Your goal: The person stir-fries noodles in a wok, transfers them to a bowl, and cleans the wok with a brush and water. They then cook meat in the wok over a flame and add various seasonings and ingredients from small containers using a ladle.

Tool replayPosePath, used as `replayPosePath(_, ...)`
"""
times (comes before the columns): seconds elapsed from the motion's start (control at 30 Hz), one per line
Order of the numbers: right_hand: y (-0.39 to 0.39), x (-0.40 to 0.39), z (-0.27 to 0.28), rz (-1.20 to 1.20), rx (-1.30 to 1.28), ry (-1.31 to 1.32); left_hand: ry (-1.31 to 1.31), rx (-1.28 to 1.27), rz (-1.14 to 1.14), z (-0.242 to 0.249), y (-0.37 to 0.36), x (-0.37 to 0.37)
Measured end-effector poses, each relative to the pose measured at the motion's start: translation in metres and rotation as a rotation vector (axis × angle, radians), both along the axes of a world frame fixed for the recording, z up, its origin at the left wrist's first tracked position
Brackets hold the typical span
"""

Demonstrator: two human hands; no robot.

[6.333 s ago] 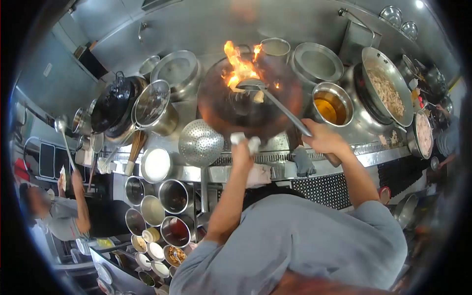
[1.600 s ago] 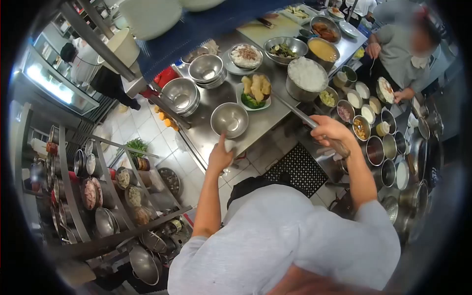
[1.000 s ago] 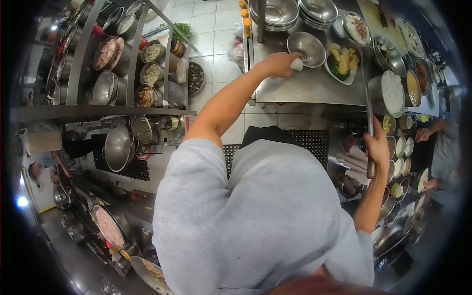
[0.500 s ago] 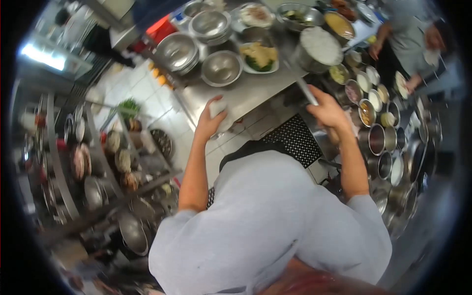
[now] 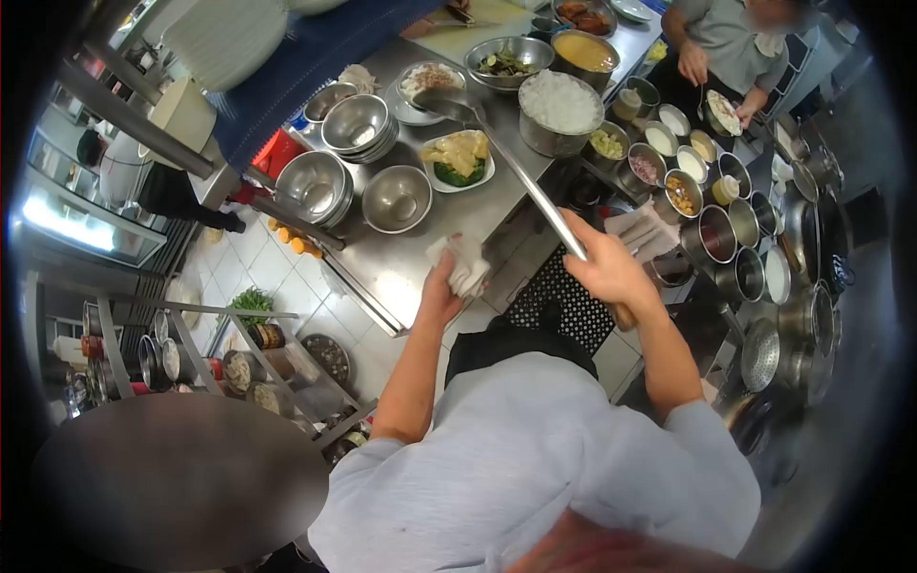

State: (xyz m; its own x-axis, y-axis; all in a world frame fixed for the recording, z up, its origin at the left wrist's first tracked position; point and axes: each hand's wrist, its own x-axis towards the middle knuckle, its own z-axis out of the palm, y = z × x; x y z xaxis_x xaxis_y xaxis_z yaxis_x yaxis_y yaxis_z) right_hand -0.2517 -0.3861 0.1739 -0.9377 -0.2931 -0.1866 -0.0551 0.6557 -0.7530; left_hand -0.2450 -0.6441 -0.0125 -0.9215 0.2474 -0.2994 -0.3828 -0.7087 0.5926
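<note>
My right hand (image 5: 607,263) is wrapped round the long metal handle of a ladle (image 5: 525,181), whose wooden end shows below my fist. The ladle's bowl points away from me over the steel counter (image 5: 382,277), overlapping the edge of a plate of food there. In my left hand (image 5: 441,291) is a crumpled white cloth (image 5: 465,265), held at the counter's near edge. Beyond the ladle's shaft sits a square white dish (image 5: 462,162) with green vegetables under a yellowish topping. A steel bowl (image 5: 397,200) stands left of that dish.
Stacked steel bowls (image 5: 355,126) and a pot of white rice (image 5: 561,105) stand on the counter. Several ingredient containers (image 5: 684,191) line the right side. A co-worker (image 5: 731,57) holds a bowl at the upper right. Another person's blurred head (image 5: 181,482) is close at the lower left.
The view has shifted, showing more of the counter's far side. The ladle now reaches forward over the counter, its bowl in plain view. A person's head has come in at the lower left.
</note>
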Motion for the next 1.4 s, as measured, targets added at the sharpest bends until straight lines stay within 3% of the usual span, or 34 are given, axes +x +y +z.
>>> replayPosePath(0.13,-0.007,0.035,0.0,-0.062,0.028,-0.06,-0.014,0.239,0.001,0.016,0.056,-0.064)
replayPosePath(0.2,-0.005,0.035,-0.054,-0.056,0.004,-0.06,0.078,0.268,-0.145,0.041,0.091,-0.088)
replayPosePath(0.3,0.027,0.063,-0.093,-0.197,-0.171,-0.081,-0.009,0.055,-0.15,0.038,0.135,-0.08)
replayPosePath(0.37,0.061,0.104,-0.144,-0.397,-0.053,-0.121,0.08,-0.08,-0.275,0.035,0.169,-0.059)
replayPosePath(0.47,0.109,0.186,-0.172,-0.664,-0.395,0.005,0.123,0.032,-0.641,0.021,0.243,-0.017)
replayPosePath(0.5,0.115,0.216,-0.17,-0.709,-0.455,0.084,0.037,0.006,-0.607,0.025,0.274,0.012)
replayPosePath(0.57,0.139,0.274,-0.142,-0.944,-0.568,0.094,-0.258,0.327,-0.972,-0.018,0.314,0.033)
replayPosePath(0.63,0.164,0.326,-0.121,-1.267,-0.872,0.034,-0.434,0.384,-1.293,0.006,0.364,0.09)
replayPosePath(0.7,0.19,0.386,-0.11,-1.551,-1.153,0.412,-0.581,0.511,-1.576,0.019,0.421,0.134)
replayPosePath(0.8,0.212,0.511,-0.053,-2.128,-0.827,0.643,-0.573,0.502,-1.776,0.034,0.511,0.201)
replayPosePath(0.83,0.219,0.567,-0.062,-2.302,-0.602,0.547,-0.492,0.431,-1.828,0.034,0.542,0.219)
replayPosePath(0.87,0.213,0.601,-0.016,-2.521,-0.359,0.432,-0.424,0.34,-1.854,0.036,0.57,0.234)
replayPosePath(0.93,0.214,0.675,0.012,-2.688,0.036,0.081,-0.311,0.206,-1.861,0.046,0.615,0.269)
replayPosePath(0.97,0.224,0.709,0.004,-2.711,0.199,-0.104,-0.276,0.134,-1.861,0.056,0.63,0.284)
replayPosePath(1.0,0.233,0.745,-0.02,-2.727,0.347,-0.309,-0.202,-0.125,-1.697,0.062,0.643,0.304)
replayPosePath(1.03,0.24,0.776,-0.031,-2.622,0.454,-0.498,-0.199,-0.055,-1.857,0.038,0.669,0.305)
replayPosePath(1.07,0.248,0.797,-0.046,-2.491,0.529,-0.677,-0.153,-0.317,-1.727,0.048,0.673,0.318)
replayPosePath(1.1,0.253,0.816,-0.058,-2.214,0.488,-0.691,-0.081,-0.308,-1.726,0.048,0.673,0.324)
replayPosePath(1.13,0.246,0.807,-0.041,-2.378,0.162,-0.433,-0.014,-0.289,-1.714,0.046,0.674,0.319)
replayPosePath(1.17,0.24,0.841,-0.102,-2.214,-0.127,0.599,-0.114,-0.256,-1.751,0.048,0.673,0.311)
replayPosePath(1.2,0.247,0.838,-0.135,-2.231,-0.428,1.13,-0.195,-0.196,-1.797,0.066,0.66,0.309)
replayPosePath(1.23,0.255,0.84,-0.15,-2.016,-1.331,1.475,-0.084,-0.278,-1.729,0.08,0.649,0.31)
replayPosePath(1.3,0.244,0.796,-0.116,-1.941,-1.642,1.697,0.067,-0.255,-1.831,0.085,0.655,0.305)
replayPosePath(1.37,0.248,0.767,-0.096,-2.072,-1.589,1.688,1.261,-0.152,-1.506,0.027,0.691,0.305)
replayPosePath(1.4,0.252,0.752,-0.086,-2.193,-1.522,1.667,0.459,-0.466,-1.803,0.053,0.696,0.323)
